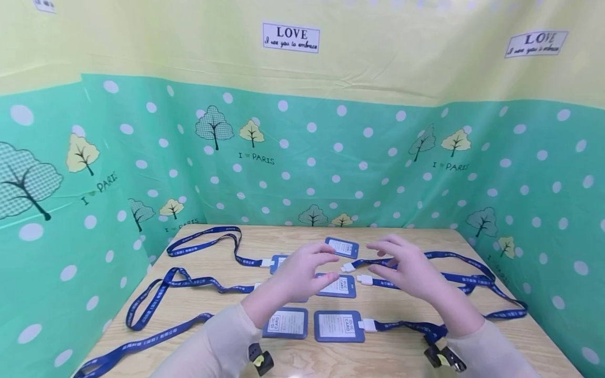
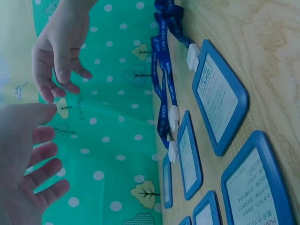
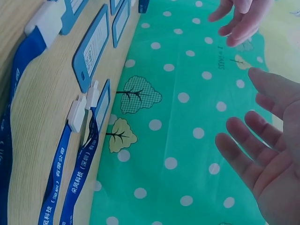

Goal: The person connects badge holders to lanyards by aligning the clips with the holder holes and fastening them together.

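Note:
My left hand hovers over the card holders with fingers spread, holding nothing. Facing it, my right hand is raised above the lanyards, fingers loosely bent and also free of any object. Between and below them lie blue ID card holders: one at the back, one in the middle, and a front right holder joined to a white clip. Two other white clips lie apart from the holders near them. My left forearm and hand partly cover the left-hand holders, including the front left one.
Dark blue lanyards with printed text spread over the wooden table: a left back lanyard, a left middle lanyard, a left front lanyard and several at right. A green dotted curtain encloses the table's back and sides.

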A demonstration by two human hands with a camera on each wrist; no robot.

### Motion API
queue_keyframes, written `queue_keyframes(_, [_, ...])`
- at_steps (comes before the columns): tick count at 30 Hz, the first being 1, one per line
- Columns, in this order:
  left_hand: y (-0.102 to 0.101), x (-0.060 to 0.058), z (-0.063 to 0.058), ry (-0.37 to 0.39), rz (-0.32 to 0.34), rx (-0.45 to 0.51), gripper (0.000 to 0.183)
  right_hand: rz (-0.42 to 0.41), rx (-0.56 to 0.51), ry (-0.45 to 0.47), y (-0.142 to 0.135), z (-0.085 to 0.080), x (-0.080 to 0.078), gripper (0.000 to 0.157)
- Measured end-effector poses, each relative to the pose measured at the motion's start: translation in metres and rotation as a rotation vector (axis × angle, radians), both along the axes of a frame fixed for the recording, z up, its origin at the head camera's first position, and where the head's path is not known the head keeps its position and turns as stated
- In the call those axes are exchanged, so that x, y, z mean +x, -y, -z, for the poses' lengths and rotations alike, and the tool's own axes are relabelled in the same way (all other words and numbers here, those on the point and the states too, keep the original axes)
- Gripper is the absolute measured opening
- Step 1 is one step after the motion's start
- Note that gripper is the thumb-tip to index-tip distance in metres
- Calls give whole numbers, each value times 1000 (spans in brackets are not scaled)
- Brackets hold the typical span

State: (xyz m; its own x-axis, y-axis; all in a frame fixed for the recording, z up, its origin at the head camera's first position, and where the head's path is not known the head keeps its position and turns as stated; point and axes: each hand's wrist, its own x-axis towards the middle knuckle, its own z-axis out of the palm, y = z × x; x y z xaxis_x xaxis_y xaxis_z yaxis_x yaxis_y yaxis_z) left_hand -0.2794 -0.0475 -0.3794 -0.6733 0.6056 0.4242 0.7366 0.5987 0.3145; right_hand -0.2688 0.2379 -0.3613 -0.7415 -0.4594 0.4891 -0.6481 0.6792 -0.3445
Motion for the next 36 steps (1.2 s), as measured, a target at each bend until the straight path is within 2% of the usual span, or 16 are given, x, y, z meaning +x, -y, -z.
queue_keyframes(7, [-4, -7, -3, 11, -27, 17, 38, 39, 10, 3, -4, 2, -11, 39])
queue_keyframes(13, [-7, -15, -1, 18, -51, 10, 37, 66, 12, 68, -7, 6, -21, 39])
queue_keyframes(25, [-9, -30, 10, 78, -99, -23, 43, 129, 90, 184, -13, 22, -42, 40])
queue_keyframes(36, [-10, -43, 25, 132, -140, -62, 45, 171, 155, 335, 1, 39, -52, 37])
